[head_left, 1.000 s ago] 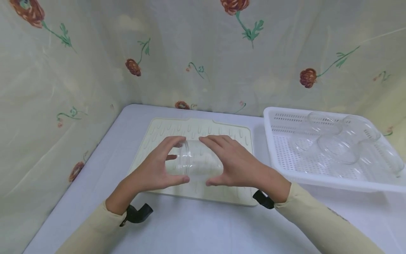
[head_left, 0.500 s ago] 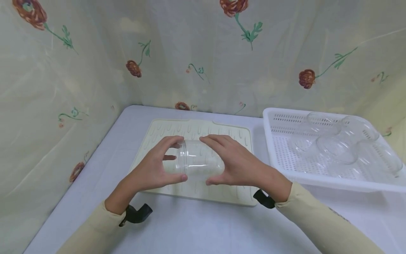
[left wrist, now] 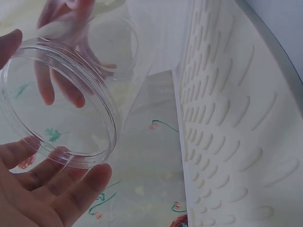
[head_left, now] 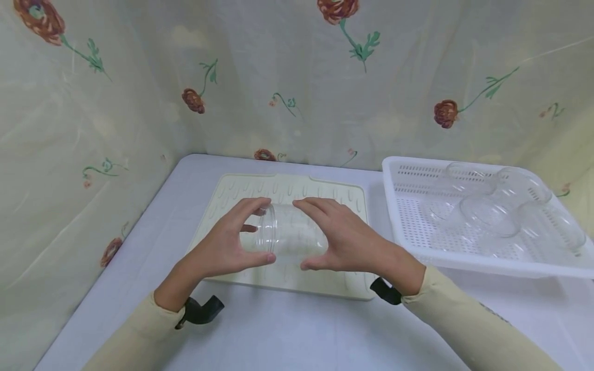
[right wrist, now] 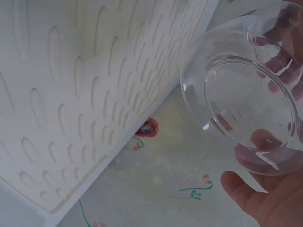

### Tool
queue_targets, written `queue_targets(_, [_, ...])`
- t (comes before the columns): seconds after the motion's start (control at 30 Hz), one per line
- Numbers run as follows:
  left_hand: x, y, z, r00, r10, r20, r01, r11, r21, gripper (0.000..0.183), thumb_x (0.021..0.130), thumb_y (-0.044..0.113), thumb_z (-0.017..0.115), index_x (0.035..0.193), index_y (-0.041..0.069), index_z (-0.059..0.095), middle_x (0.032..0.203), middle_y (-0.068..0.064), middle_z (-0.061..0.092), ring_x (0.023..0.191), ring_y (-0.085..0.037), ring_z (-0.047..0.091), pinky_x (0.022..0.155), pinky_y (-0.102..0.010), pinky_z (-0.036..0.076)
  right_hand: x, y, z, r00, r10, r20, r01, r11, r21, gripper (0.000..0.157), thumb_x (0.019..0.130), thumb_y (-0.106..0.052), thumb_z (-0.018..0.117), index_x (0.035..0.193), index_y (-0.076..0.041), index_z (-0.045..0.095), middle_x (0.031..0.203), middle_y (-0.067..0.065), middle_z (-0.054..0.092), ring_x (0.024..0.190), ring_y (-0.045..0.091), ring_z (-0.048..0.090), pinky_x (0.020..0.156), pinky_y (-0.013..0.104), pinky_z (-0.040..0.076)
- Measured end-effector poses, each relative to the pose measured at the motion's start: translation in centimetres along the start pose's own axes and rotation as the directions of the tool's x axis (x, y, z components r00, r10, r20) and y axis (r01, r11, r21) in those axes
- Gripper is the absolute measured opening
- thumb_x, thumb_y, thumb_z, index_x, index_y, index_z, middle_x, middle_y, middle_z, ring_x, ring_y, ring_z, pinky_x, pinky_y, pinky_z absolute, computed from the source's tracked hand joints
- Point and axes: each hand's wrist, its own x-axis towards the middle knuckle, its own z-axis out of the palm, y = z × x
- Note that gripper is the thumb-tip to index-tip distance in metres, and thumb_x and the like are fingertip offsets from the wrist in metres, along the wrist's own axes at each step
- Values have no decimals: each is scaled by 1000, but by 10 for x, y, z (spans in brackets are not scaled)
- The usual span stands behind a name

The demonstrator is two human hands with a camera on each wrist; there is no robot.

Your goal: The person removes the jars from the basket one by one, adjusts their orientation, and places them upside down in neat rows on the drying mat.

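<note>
Hold the clear jar (head_left: pixel 297 234) at both ends: your left hand (head_left: pixel 225 245) grips its ringed mouth (head_left: pixel 267 229), your right hand (head_left: pixel 349 238) its base (right wrist: pixel 246 106). Expect slippery, stiff, fragile walls.

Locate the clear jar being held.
In the head view, the clear jar is on its side between the left hand and right hand, over the pale mat, left of the white basket.

Beige sleeves (head_left: pixel 468 314) run down to curved black wrist mounts (head_left: pixel 202 312).
</note>
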Motion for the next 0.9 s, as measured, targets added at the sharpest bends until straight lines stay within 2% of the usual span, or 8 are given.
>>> queue_targets(0.2, [3, 6, 0, 1000, 2, -3, -2, 998, 61, 88, 75, 27, 86, 148, 13, 39, 145, -6, 48, 126, -23, 52, 92, -42, 58, 3, -3, 3, 999, -24, -24, 22, 997, -73, 107, 68, -54, 86, 152, -10, 36, 148, 10, 49, 137, 30, 49, 110, 52, 43])
queue_targets(0.4, [11, 12, 5, 999, 51, 1, -50, 992, 112, 89, 77, 32, 84, 150, 11, 38, 148, -7, 46, 130, -23, 50, 91, -43, 57, 9, -9, 6, 993, -77, -87, 63, 987, -149, 110, 67, -55, 85, 152, -6, 34, 147, 12, 50, 135, 30, 50, 105, 52, 47])
queue_targets(0.53, [14, 15, 6, 998, 58, 2, -58, 992, 111, 91, 77, 33, 84, 152, 12, 37, 149, -6, 45, 131, -23, 50, 91, -44, 56, 14, -14, 6, 987, -108, -120, 90, 986, -143, 110, 67, -52, 86, 152, -5, 33, 147, 12, 50, 134, 30, 51, 106, 52, 47])
queue_targets(0.7, [15, 15, 7, 999, 42, 17, -43, 994, 98, 92, 77, 33, 83, 153, 11, 36, 151, -5, 44, 131, -23, 50, 91, -41, 55, 18, -17, 8, 984, -132, -122, 115, 983, -142, 109, 69, -54, 84, 153, -6, 32, 148, 11, 49, 134, 29, 51, 106, 51, 48])
queue_targets(0.9, [13, 13, 8, 1000, 20, 20, -22, 995, 101, 95, 78, 35, 83, 154, 9, 33, 153, -6, 43, 134, -23, 49, 92, -37, 55, 18, -15, 10, 986, -123, -116, 110, 988, -107, 107, 70, -53, 84, 152, -8, 34, 148, 10, 49, 135, 28, 50, 106, 50, 47])
